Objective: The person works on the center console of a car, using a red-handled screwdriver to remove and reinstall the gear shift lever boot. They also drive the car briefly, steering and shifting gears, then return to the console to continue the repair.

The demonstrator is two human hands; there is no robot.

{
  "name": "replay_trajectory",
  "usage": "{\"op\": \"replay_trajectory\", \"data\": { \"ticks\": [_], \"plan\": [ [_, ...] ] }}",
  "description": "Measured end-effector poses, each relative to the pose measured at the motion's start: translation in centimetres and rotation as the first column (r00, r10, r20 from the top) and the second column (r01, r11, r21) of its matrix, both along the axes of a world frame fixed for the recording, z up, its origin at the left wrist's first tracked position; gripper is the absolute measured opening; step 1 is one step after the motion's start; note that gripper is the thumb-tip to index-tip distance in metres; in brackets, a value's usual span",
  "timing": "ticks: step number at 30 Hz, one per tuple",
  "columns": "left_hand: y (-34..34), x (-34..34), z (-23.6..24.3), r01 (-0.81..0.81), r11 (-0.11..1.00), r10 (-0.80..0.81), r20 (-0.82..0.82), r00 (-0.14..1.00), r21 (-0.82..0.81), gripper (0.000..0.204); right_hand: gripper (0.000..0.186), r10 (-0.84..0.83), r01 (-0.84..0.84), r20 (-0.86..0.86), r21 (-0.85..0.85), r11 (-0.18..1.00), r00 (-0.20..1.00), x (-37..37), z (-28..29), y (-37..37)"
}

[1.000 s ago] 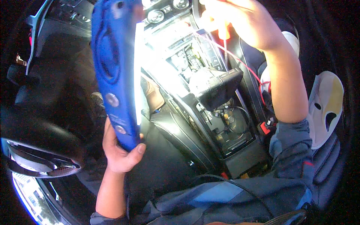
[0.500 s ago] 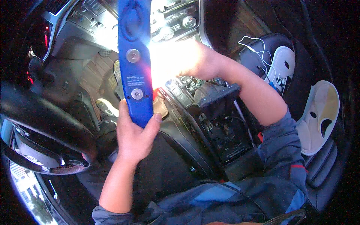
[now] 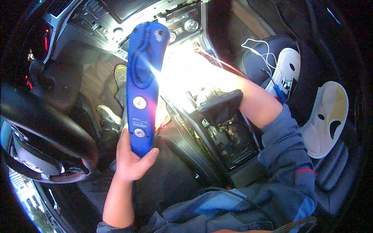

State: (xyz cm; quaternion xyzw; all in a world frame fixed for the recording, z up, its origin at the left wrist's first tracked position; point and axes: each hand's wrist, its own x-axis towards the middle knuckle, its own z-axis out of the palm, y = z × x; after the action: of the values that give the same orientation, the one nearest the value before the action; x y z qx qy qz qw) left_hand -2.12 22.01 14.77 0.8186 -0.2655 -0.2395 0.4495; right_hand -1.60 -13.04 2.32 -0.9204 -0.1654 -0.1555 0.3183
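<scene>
My left hand (image 3: 134, 161) grips the lower end of a long blue work light (image 3: 145, 70), its fingers wrapped round the body. The lamp stands nearly upright in view, its bright beam falling to the right. My right hand (image 3: 192, 66) reaches into that glare over the centre console, near the dashboard controls (image 3: 190, 25); its fingers are washed out, and whatever they touch cannot be made out. A thin red strip (image 3: 227, 66) runs beside the right forearm. Below the forearm lies the dark gear-lever boot (image 3: 221, 106), next to the opened console (image 3: 233, 141).
The steering wheel (image 3: 42, 136) is at the left. On the passenger seat at the right lie a white cable (image 3: 258, 50), a blue-handled screwdriver (image 3: 279, 93) and two pale shaped pads, one nearer (image 3: 324, 120). My shoes (image 3: 108, 114) show in the footwell.
The work light and my left hand have moved down, bringing the lamp's far end into view. My right forearm has shifted slightly left, with stronger glare over it. The thin red strip now shows.
</scene>
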Motion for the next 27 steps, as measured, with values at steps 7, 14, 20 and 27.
{"op": "replay_trajectory", "data": {
  "ticks": [7, 14, 20, 27],
  "plan": [
    [0.2, 0.4, -0.1, -0.054, 0.996, 0.043, -0.126, 0.991, -0.078, 0.086, 0.023, -0.057, 0.057, 0.013, -0.001, 0.998, 0.998, 1.2, -0.6, 1.7],
    [0.1, 0.9, -0.3, -0.077, 0.991, 0.061, -0.146, 0.987, -0.107, 0.082, 0.022, 0.041, -0.047, 0.057, 0.116, 0.992, 0.998, -1.0, 2.9, -0.6],
    [-0.1, 0.7, -0.5, -0.096, 0.993, 0.093, -0.042, 0.995, -0.075, 0.076, 0.019, 0.047, -0.053, 0.06, 0.103, 0.993, 0.997, -1.1, 3.8, -0.8],
    [-1.8, 1.0, -0.2, -0.136, 0.991, 0.135, -0.019, 0.991, -0.018, 0.079, 0.017, 0.167, -0.027, 0.328, -0.391, 0.92, 0.93, -0.7, 3.6, -0.2]
  ]
}}
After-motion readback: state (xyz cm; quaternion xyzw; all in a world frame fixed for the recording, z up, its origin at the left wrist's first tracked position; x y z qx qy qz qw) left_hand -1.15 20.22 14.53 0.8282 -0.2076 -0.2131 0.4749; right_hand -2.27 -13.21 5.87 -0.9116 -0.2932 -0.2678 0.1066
